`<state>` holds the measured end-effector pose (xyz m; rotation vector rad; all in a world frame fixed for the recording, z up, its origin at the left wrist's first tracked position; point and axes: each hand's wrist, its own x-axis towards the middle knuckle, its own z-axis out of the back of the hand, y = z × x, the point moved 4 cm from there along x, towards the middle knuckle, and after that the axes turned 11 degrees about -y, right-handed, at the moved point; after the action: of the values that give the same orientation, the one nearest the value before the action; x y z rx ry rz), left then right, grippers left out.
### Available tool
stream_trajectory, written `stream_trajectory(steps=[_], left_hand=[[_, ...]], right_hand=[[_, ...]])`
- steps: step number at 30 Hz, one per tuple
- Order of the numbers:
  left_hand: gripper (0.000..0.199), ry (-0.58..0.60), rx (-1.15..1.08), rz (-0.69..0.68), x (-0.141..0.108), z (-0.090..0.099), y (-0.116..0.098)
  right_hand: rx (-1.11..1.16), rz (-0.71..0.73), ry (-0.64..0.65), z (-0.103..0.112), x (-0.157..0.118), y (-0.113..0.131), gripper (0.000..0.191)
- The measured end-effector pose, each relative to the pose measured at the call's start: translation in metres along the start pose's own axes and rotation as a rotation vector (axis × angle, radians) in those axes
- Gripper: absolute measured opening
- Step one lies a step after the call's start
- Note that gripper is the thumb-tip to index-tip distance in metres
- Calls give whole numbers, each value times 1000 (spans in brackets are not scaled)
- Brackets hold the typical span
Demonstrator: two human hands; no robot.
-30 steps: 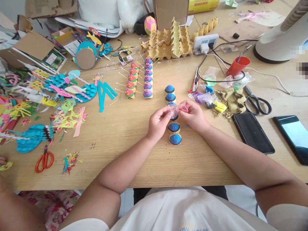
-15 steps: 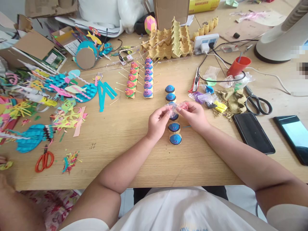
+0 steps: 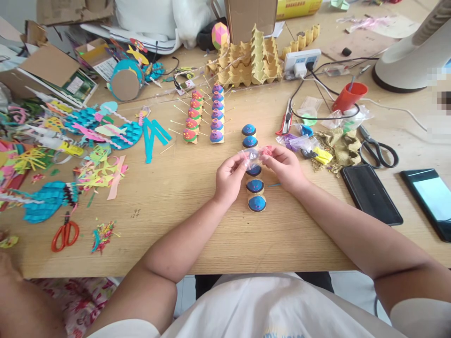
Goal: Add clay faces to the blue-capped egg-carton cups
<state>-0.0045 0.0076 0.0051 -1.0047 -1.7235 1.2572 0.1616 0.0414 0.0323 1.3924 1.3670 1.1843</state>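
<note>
Soft light falls on the wood-grained surface (image 3: 197,234); pale floor (image 3: 183,298) (only patches) shows below, pale wall (image 3: 21,8) upper left.

Red cup (image 3: 349,97) (aslant) and orange-handled scissors (image 3: 66,231) on the table (image 3: 225,244)

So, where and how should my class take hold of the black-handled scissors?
Probably by the handle loops, with the right hand coming from the near right, once free of the plastic bag. The black-handled scissors lie flat, loops toward the near right, blades pointing away beside the torn egg carton. The flat black case lies close on the near left, so that side looks tighter.
</note>
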Motion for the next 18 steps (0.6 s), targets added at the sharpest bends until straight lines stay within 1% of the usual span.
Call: stream_trajectory(steps=[2, 4, 7, 10, 18], left_hand=[[46, -8, -3, 4, 0, 0, 0], [45, 10, 7, 1, -1, 0, -1], [42, 39, 17, -13, -2, -1, -2], [41, 38, 24, -18, -3, -1, -3], [41, 63, 42, -30, -4, -3, -3]], right_hand=[[5, -5, -8, 0, 1, -1, 55], [0, -1, -8, 0, 1, -2, 58], [-17, 20, 1, 0, 1, -2, 59], [-38, 42, -3, 0, 1, -1, 60], [-56, 31, -24, 0, 1, -3, 63]])
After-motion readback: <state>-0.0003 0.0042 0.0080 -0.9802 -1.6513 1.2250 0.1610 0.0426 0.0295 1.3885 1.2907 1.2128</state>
